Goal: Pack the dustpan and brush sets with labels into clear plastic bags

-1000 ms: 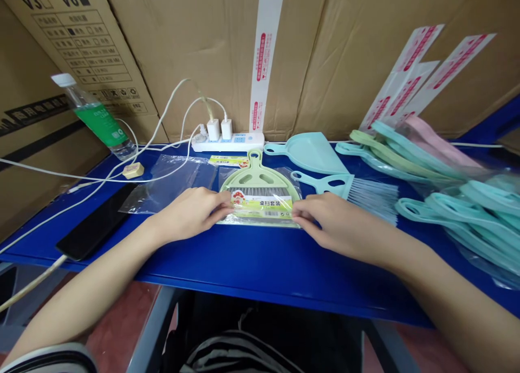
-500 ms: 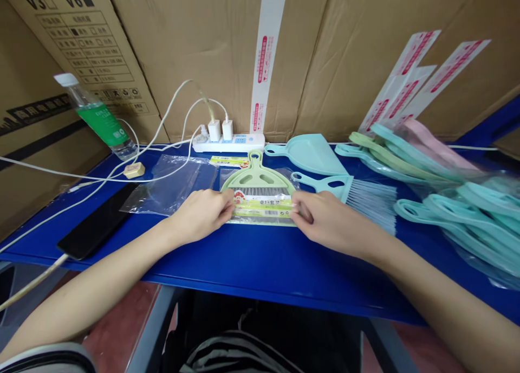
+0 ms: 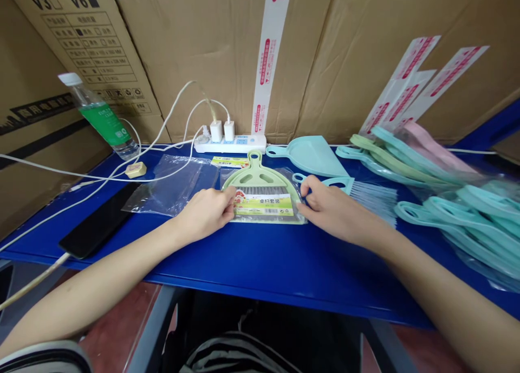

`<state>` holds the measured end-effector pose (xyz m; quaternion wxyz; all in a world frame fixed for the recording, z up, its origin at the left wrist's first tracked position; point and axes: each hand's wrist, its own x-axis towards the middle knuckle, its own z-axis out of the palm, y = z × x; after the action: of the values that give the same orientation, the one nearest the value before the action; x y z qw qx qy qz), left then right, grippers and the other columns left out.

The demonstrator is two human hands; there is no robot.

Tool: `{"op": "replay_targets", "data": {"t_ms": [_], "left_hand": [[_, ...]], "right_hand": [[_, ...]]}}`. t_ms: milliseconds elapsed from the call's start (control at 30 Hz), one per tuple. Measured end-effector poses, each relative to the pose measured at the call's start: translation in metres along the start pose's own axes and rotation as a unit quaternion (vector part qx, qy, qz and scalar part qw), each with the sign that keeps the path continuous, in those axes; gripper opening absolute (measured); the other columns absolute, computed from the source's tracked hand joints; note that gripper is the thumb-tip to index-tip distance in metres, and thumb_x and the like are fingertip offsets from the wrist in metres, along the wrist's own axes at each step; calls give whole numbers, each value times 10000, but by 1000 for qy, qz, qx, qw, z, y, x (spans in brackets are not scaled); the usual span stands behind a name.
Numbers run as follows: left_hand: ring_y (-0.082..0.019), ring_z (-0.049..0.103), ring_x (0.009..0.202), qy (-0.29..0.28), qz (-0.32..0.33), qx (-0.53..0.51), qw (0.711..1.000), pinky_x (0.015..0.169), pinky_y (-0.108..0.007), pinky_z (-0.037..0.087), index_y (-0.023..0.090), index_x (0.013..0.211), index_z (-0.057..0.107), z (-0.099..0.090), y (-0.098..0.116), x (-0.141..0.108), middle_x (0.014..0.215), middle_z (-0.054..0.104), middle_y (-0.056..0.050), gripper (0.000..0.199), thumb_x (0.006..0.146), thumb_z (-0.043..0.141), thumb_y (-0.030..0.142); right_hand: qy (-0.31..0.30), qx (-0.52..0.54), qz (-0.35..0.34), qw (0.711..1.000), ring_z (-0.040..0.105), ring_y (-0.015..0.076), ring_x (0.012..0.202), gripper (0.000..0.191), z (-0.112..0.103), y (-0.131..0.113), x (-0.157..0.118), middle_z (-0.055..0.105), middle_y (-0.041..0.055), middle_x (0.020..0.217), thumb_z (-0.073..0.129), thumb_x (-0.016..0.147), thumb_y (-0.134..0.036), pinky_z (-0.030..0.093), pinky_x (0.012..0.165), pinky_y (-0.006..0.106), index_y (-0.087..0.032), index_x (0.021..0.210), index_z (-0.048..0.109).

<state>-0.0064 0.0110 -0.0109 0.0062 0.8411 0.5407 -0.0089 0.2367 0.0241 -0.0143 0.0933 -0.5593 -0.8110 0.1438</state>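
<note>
A light green dustpan [image 3: 255, 172] with a grey-bristled brush lies flat in front of me inside a clear plastic bag [image 3: 299, 219]. A yellow-green printed label card [image 3: 266, 204] lies across the bristles. At the left edge of the bagged set, my left hand [image 3: 209, 210] is closed, pinching it between thumb and fingers. My right hand [image 3: 331, 207] is beside the right edge, its thumb at the bag and its bent forefinger lifted apart. Behind that hand lie a loose blue dustpan [image 3: 314, 153] and a blue brush [image 3: 371, 197], partly covered by it.
On the right, blue, green and pink dustpan sets [image 3: 459, 210] lie piled in plastic. An empty clear bag [image 3: 170, 180], a black phone [image 3: 97, 221], white cables and a water bottle [image 3: 105, 123] are left. A power strip [image 3: 231, 143] stands against the cardboard [image 3: 211, 42].
My right hand has moved right, off the label card to the bag's edge, and its thumb and forefinger have parted. My left hand stays at the left edge.
</note>
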Motion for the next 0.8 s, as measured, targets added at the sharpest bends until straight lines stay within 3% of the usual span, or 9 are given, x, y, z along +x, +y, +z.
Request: {"op": "replay_targets", "data": {"t_ms": [100,167,233,300,367,467,533,667,800], "left_hand": [[-180,628,564,15,6,-11,1000,520,-258,431,165,841,548,2,-1,0,623,618,-7,93,860,458,153],[-169,620,552,18,8,-16,1000,518,-248,424,171,829,545,2,-1,0,612,612,3,88,850,467,136],[-167,617,549,19,8,-19,1000,516,-246,417,174,830,542,2,-2,0,615,616,4,86,844,472,126],[-171,621,558,15,5,-18,1000,521,-251,418,172,842,540,1,-1,0,625,625,-1,83,851,470,129],[-178,626,567,8,3,-7,1000,522,-256,422,169,863,545,1,0,-1,625,625,-5,88,866,461,141],[-186,637,581,21,5,55,998,503,-257,425,167,917,565,2,3,-4,669,640,-21,126,887,443,159],[-190,653,635,64,17,113,991,501,-257,436,165,946,580,3,6,-6,765,659,-50,156,892,436,138],[-218,665,879,143,139,191,961,680,-300,529,154,974,616,6,7,-8,924,672,-103,214,920,425,75],[-209,672,984,121,267,205,934,870,-327,538,113,1111,627,13,6,-8,1063,708,-118,281,931,425,37]], "right_hand": [[158,-109,-142,971,585,250,746,188,9,-8,-3,663,90,816,420,827,-124,428,609,351,-193,955,537],[181,-153,-253,938,585,287,908,306,17,-15,-6,682,140,937,369,863,-67,467,747,412,-157,1003,626],[164,-176,-312,919,595,293,978,376,28,-22,-9,698,155,992,329,921,-82,484,819,447,-131,1080,666],[140,-175,-322,920,585,304,1117,401,39,-26,-12,682,183,1153,326,980,-192,492,902,467,-90,1227,624],[108,-153,-309,932,478,316,1304,498,48,-26,-13,564,211,1371,350,999,-346,466,999,479,-46,1360,518],[46,-95,-282,953,300,299,1427,629,54,-22,-13,387,162,1528,368,979,-502,380,1100,505,-119,1477,384],[15,-62,-271,961,224,294,1447,634,53,-19,-12,332,129,1559,364,974,-530,301,1139,542,-186,1507,340],[-13,-35,-261,965,142,305,1456,640,50,-18,-12,257,128,1578,342,983,-520,188,1151,608,-208,1537,259],[-26,-24,-257,966,107,286,1457,681,49,-19,-13,223,150,1578,324,990,-496,162,1160,594,-158,1555,151]]}}
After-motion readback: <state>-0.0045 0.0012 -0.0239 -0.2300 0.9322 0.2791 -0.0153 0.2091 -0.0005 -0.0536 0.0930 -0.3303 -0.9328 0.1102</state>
